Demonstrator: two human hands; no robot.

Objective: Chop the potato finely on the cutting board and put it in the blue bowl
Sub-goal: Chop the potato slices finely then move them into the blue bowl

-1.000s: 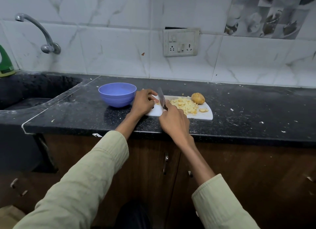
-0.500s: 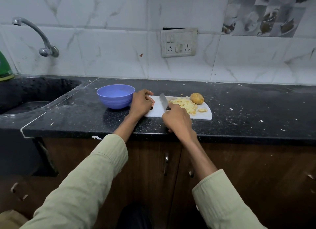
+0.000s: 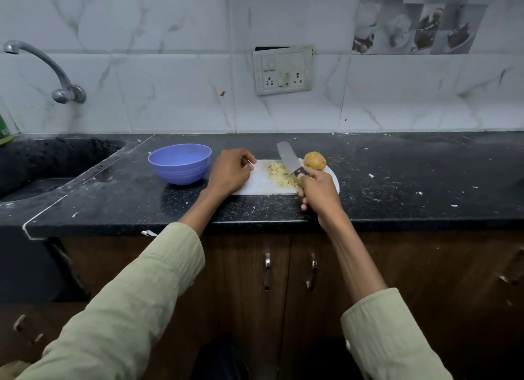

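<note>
A white cutting board [image 3: 261, 182] lies on the black counter. A pile of finely chopped potato [image 3: 281, 175] sits in its middle, and an uncut brown potato piece [image 3: 315, 160] rests at its far right corner. My right hand [image 3: 320, 194] grips the handle of a knife [image 3: 287, 158]; the blade points away over the right side of the pile. My left hand [image 3: 231, 172] rests with curled fingers on the board's left end; whether it grips the board is unclear. The blue bowl [image 3: 180, 162] stands just left of that hand and looks empty.
A dark sink [image 3: 48, 164] with a metal tap [image 3: 42, 70] lies at the left. Potato scraps dot the counter [image 3: 425, 181] on the right. A wall socket [image 3: 282, 70] is behind the board. Cabinet doors with handles [image 3: 289, 270] are below the counter edge.
My right hand moved the knife from the pile's left side to its right side. The chopped pile looks gathered toward the board's middle. My left hand stayed at the board's left end.
</note>
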